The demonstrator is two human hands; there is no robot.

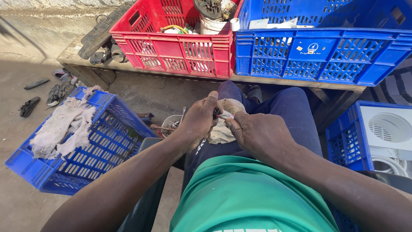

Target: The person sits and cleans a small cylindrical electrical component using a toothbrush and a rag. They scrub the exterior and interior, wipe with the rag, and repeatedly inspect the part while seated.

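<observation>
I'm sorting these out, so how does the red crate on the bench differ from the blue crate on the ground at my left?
The red crate sits upright on the wooden bench; the blue crate on the ground is tipped over on its side. The red crate holds a white container and assorted parts; the blue crate on the ground only has a grey rag draped over it. Both are slotted plastic crates.

Harsh daylight, hard shadows upper left, sharp focus, wide-angle edge stretch.
</observation>
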